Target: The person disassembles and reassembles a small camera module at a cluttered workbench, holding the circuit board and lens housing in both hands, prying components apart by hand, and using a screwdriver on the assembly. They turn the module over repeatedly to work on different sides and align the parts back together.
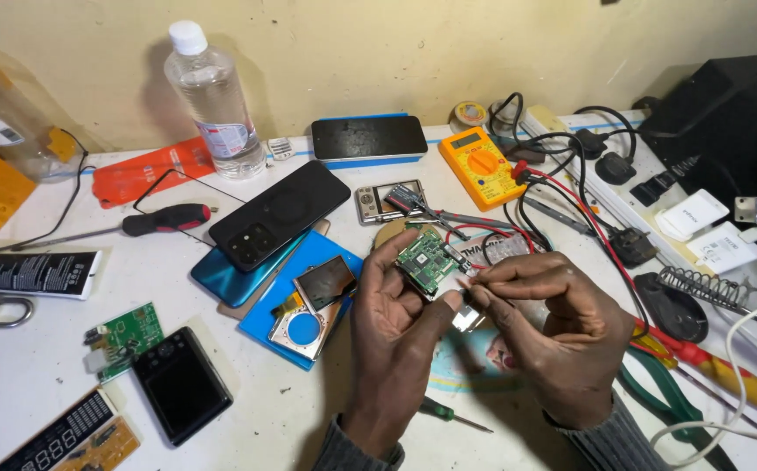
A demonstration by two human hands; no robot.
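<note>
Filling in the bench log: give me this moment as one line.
left hand: holds small green circuit board | right hand: fingers pinch at board's right edge | beside: orange multimeter, open music player

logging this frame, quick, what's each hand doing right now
left hand: closed on a small green circuit board, held by its edges.
right hand: fingers pinched shut at the board's edge; whether anything is pinched cannot be told.

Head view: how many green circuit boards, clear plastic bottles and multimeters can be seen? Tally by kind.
Green circuit boards: 2
Clear plastic bottles: 2
Orange multimeter: 1
Total: 5
</note>
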